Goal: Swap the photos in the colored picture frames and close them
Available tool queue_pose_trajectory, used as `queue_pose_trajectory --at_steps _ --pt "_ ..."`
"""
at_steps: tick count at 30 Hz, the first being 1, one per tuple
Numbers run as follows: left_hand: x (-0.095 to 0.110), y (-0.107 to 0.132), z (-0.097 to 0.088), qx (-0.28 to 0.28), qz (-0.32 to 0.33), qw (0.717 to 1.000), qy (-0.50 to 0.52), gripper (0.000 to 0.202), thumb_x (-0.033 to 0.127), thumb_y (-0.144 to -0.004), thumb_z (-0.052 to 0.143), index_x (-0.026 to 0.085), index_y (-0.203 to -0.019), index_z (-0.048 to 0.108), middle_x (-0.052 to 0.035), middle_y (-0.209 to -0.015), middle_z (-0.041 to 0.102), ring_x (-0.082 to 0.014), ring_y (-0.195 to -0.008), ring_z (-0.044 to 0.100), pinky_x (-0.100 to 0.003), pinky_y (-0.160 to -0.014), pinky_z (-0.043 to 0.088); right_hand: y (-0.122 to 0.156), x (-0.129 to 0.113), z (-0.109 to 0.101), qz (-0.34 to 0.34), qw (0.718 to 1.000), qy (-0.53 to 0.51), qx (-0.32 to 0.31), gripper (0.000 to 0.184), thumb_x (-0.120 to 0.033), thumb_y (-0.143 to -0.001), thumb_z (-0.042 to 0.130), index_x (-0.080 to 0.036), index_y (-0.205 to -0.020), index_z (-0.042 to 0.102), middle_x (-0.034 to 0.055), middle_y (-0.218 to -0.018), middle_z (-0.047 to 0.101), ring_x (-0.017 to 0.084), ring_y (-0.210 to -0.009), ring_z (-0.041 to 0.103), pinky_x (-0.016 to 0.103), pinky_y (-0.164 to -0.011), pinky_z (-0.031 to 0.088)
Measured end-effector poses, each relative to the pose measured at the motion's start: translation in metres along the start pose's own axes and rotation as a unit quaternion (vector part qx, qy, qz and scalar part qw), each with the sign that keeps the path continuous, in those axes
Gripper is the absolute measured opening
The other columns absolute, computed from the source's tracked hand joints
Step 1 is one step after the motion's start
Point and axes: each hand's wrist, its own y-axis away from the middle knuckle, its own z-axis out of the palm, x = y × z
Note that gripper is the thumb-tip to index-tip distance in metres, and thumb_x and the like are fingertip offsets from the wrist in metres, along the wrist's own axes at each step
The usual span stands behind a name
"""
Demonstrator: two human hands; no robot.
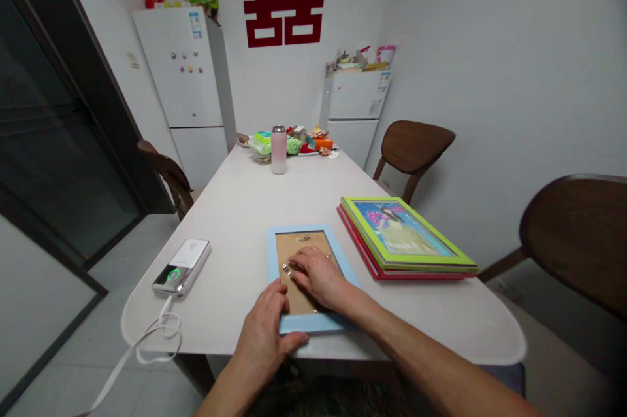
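Observation:
A light blue picture frame point(318, 323) lies face down at the near edge of the table, its brown backing board point(300, 302) showing. Gripping the frame's lower left corner is my left hand point(264, 317), thumb along the near side and fingers on the left side. My right hand point(318, 274) reaches across the board, with thumb and fingertips pinched at a small metal clip point(285, 267) near the left edge. A metal hanger point(304, 238) sits near the board's far end. Part of the board and the frame's right side are hidden under my right hand and wrist.
Right of the frame lies a stack of green and red picture frames point(406, 231). A power bank point(181, 268) with a white cable point(159, 329) is at left. Farther back stand a pink bottle point(279, 152) and assorted packages point(321, 143). Chairs point(416, 146) flank the white table point(235, 208).

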Motion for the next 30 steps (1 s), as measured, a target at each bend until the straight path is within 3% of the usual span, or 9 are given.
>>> queue_pose_trajectory --at_steps 5,11,13,17,22,24,27,30 --pt "0.002 -0.004 -0.007 -0.031 -0.019 0.999 0.018 0.022 0.012 -0.056 0.065 0.020 -0.069 0.049 -0.0091 -0.118 0.047 -0.0230 -0.114 0.037 -0.037 -0.092 0.033 0.033 0.017 -0.027 -0.090 0.991 -0.049 -0.080 0.022 -0.015 -0.067 0.055 -0.025 -0.084 0.065 0.0034 -0.106 0.052 0.017 -0.098 0.044 0.031 -0.085 0.032" --pt "0.003 -0.007 -0.007 -0.039 -0.026 0.999 0.026 0.021 0.013 -0.057 0.064 0.020 -0.069 0.048 -0.0088 -0.116 0.049 -0.0228 -0.115 0.036 -0.038 -0.093 0.032 0.038 0.021 -0.012 -0.081 0.994 -0.068 -0.025 0.010 -0.022 -0.067 0.058 -0.024 -0.072 0.066 0.0032 -0.101 0.052 0.019 -0.097 0.043 0.034 -0.084 0.033" --pt "0.001 -0.006 -0.005 -0.035 -0.023 0.999 0.028 0.022 0.013 -0.056 0.064 0.020 -0.069 0.048 -0.0088 -0.115 0.050 -0.0227 -0.115 0.036 -0.038 -0.093 0.032 0.039 0.020 -0.009 -0.061 0.996 -0.069 -0.008 0.012 -0.025 -0.068 0.057 -0.023 -0.077 0.065 0.0047 -0.102 0.051 0.019 -0.097 0.043 0.033 -0.083 0.034" --pt "0.001 -0.004 -0.003 -0.024 -0.021 0.999 0.033 0.023 0.012 -0.056 0.064 0.020 -0.071 0.049 -0.0085 -0.116 0.049 -0.0228 -0.115 0.036 -0.038 -0.093 0.032 0.046 0.020 -0.008 0.042 0.998 -0.029 0.036 0.032 -0.031 -0.067 0.056 -0.018 -0.095 0.059 0.0102 -0.102 0.051 0.021 -0.094 0.044 0.034 -0.081 0.036" --pt "0.005 -0.004 -0.004 -0.021 -0.041 0.997 0.054 0.029 0.013 -0.056 0.065 0.019 -0.082 0.051 -0.0101 -0.121 0.044 -0.0236 -0.115 0.036 -0.039 -0.094 0.030 0.044 0.024 -0.013 0.083 0.996 -0.005 0.033 0.036 -0.021 -0.064 0.054 -0.015 -0.099 0.057 0.0086 -0.090 0.055 0.020 -0.087 0.047 0.031 -0.077 0.037" --pt "0.007 -0.008 -0.005 -0.009 -0.058 0.994 0.088 0.037 0.017 -0.060 0.063 0.017 -0.095 0.049 -0.0120 -0.125 0.040 -0.0234 -0.115 0.036 -0.039 -0.095 0.029 0.040 0.023 -0.021 0.085 0.996 -0.002 0.040 0.034 -0.020 -0.063 0.054 -0.015 -0.096 0.059 0.0075 -0.086 0.056 0.019 -0.084 0.048 0.030 -0.076 0.038" --pt "0.011 -0.018 -0.008 0.056 -0.085 0.980 0.171 0.041 0.022 -0.069 0.055 0.015 -0.107 0.042 -0.0124 -0.122 0.043 -0.0222 -0.113 0.039 -0.040 -0.095 0.027 0.034 0.013 -0.038 0.078 0.996 0.007 0.053 0.029 -0.022 -0.063 0.054 -0.017 -0.091 0.062 0.0071 -0.084 0.055 0.019 -0.081 0.049 0.031 -0.075 0.039" --pt "0.013 -0.030 -0.013 0.097 -0.129 0.933 0.322 0.043 0.027 -0.073 0.048 0.015 -0.112 0.033 -0.0094 -0.104 0.056 -0.0197 -0.095 0.054 -0.036 -0.083 0.041 0.030 -0.005 -0.048 0.051 0.996 -0.012 0.068 0.029 -0.021 -0.063 0.054 -0.018 -0.091 0.062 0.0073 -0.086 0.056 0.019 -0.083 0.049 0.032 -0.076 0.039"
